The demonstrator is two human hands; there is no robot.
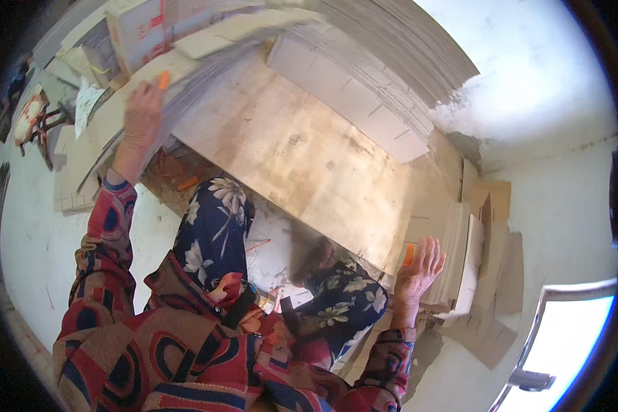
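At upper left, the left hand (141,113), one digit capped in orange, lies over or beside a blurred cardboard stack (206,72). At lower right, the right hand (419,275), fingers extended, is near upright cardboard sheets (443,223). A wooden desk (295,158) fills the centre, flattened cartons (353,103) along its upper edge.

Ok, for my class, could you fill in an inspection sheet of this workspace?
Surface: tan board, with dark stains.
Job's things: flat cardboard in a left stack, far stack and right stack.
Clutter: orange piece beside the person's left knee; loose cardboard at lower right.
Grip: left hand at the left stack, blurred, contact unclear; right hand open beside the right stack; orange thumb covers on both.
Cables: nothing seen.
Surroundings: pale wall; bright opening at lower right.
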